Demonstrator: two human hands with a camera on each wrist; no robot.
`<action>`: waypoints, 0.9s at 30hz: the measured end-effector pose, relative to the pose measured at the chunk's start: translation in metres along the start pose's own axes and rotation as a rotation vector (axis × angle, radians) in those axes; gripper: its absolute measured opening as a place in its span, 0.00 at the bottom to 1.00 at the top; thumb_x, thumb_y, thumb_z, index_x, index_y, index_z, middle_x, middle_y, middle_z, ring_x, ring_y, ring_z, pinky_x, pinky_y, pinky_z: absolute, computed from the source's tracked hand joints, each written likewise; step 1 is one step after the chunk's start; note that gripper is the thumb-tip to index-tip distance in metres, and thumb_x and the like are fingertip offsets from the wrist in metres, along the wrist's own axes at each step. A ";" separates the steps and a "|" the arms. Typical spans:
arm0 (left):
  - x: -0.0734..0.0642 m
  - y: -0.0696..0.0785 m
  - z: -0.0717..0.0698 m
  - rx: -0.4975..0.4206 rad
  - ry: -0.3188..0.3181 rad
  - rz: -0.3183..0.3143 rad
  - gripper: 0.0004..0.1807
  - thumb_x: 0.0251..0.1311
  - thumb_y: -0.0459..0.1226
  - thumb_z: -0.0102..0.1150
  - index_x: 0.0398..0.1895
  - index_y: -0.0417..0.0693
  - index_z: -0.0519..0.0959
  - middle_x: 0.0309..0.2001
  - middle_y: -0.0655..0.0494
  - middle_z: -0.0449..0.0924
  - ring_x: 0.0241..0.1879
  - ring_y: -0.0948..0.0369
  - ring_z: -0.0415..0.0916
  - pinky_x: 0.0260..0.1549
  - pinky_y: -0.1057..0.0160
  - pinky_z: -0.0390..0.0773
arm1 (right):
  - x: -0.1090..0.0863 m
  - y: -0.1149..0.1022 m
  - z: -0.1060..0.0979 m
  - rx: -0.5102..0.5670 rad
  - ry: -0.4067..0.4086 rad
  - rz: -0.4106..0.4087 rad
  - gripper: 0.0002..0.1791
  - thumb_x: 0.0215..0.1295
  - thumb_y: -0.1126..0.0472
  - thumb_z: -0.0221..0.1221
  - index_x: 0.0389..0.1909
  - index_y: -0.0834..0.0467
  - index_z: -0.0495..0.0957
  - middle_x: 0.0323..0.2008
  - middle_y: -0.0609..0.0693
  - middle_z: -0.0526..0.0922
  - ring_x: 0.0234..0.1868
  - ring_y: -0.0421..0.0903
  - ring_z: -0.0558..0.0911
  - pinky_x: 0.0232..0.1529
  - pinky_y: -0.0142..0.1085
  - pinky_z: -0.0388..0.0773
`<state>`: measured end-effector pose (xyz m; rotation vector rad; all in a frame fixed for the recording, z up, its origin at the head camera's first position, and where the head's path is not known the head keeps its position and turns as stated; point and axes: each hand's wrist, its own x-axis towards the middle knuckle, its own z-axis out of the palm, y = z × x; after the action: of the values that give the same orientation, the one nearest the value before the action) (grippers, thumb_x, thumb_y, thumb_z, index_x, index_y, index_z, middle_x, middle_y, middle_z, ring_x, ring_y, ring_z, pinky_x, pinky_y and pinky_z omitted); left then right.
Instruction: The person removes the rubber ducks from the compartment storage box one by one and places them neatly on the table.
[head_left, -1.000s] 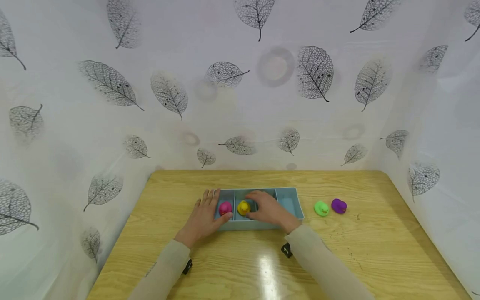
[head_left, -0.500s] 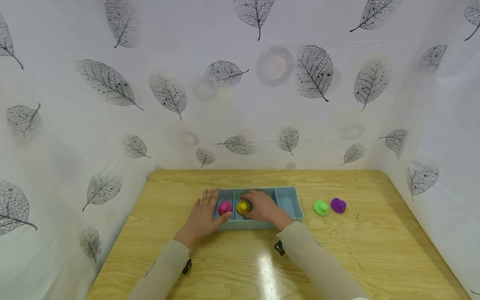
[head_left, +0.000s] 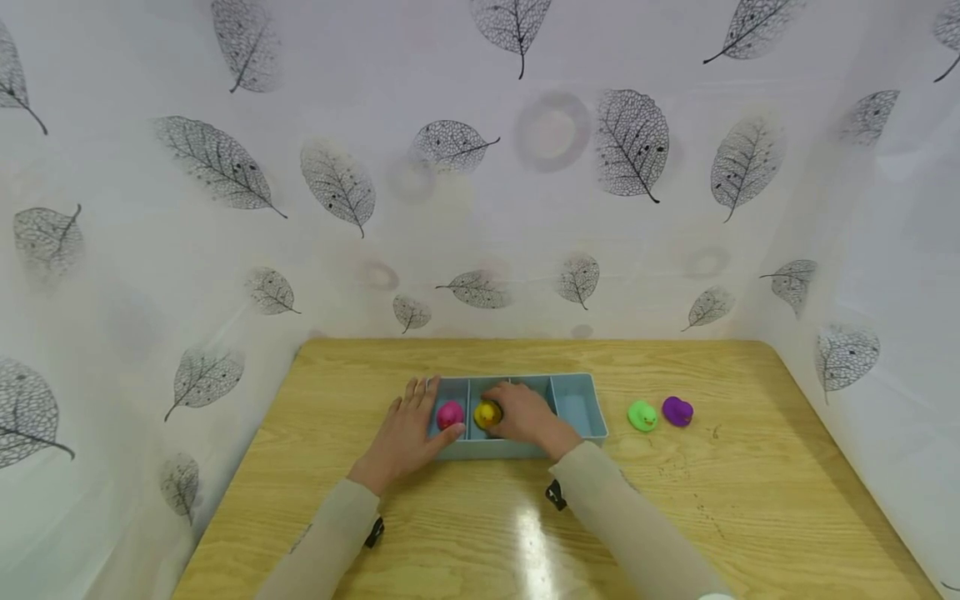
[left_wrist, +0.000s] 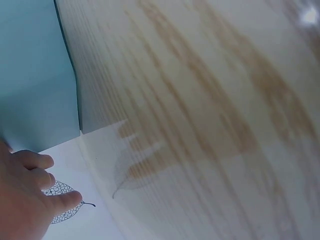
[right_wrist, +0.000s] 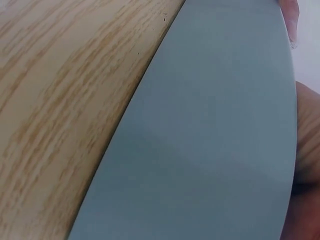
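Observation:
A blue-grey divided box [head_left: 491, 451] sits on the wooden table in the head view. My left hand [head_left: 405, 429] rests along its left end with fingers stretched out, the thumb reaching over the front rim by a pink toy duck [head_left: 450, 413]. That duck lies in the leftmost compartment. One compartment over, my right hand [head_left: 525, 414] holds a yellow toy duck [head_left: 487, 413] between thumb and fingers. The right wrist view is mostly filled by the box's outer wall [right_wrist: 200, 135], which hides the yellow duck and much of the hand.
To the right of the box, a green toy duck [head_left: 642, 416] and a purple toy duck [head_left: 678, 412] lie on the wooden table [head_left: 750, 500]. White cloth [head_left: 480, 242] with a leaf print hangs behind and at both sides.
My right hand has moved slightly left and its fingers have closed in around the yellow duck. The left hand has stayed on the box's left end.

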<state>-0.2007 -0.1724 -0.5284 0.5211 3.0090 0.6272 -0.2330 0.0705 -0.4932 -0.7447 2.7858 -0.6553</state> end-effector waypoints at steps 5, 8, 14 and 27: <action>0.000 0.001 -0.001 -0.002 0.002 0.002 0.55 0.72 0.68 0.49 0.87 0.42 0.44 0.83 0.33 0.51 0.85 0.38 0.43 0.77 0.30 0.55 | 0.003 0.000 0.001 -0.012 -0.013 0.013 0.32 0.59 0.57 0.76 0.65 0.61 0.81 0.62 0.59 0.84 0.59 0.61 0.83 0.63 0.55 0.80; -0.001 0.002 -0.002 -0.008 0.006 0.006 0.55 0.72 0.67 0.50 0.86 0.41 0.45 0.83 0.33 0.51 0.84 0.37 0.44 0.76 0.29 0.56 | 0.005 0.000 0.002 -0.023 -0.022 0.020 0.32 0.60 0.57 0.76 0.65 0.60 0.81 0.61 0.58 0.85 0.59 0.60 0.84 0.62 0.54 0.81; -0.001 0.003 -0.003 -0.015 -0.003 0.005 0.55 0.72 0.67 0.49 0.86 0.42 0.45 0.83 0.33 0.51 0.85 0.38 0.43 0.76 0.29 0.56 | 0.007 0.000 0.004 -0.037 -0.017 0.021 0.31 0.58 0.57 0.77 0.62 0.60 0.82 0.56 0.58 0.87 0.53 0.58 0.84 0.57 0.53 0.83; -0.001 0.001 -0.001 -0.009 -0.007 -0.005 0.56 0.72 0.68 0.49 0.87 0.43 0.44 0.83 0.34 0.51 0.85 0.38 0.43 0.77 0.31 0.56 | 0.007 0.005 0.006 -0.022 0.005 -0.017 0.27 0.57 0.57 0.76 0.57 0.61 0.83 0.50 0.56 0.88 0.47 0.53 0.84 0.53 0.50 0.84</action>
<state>-0.1994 -0.1723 -0.5267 0.5148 2.9982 0.6367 -0.2393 0.0683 -0.5009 -0.7721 2.7984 -0.6318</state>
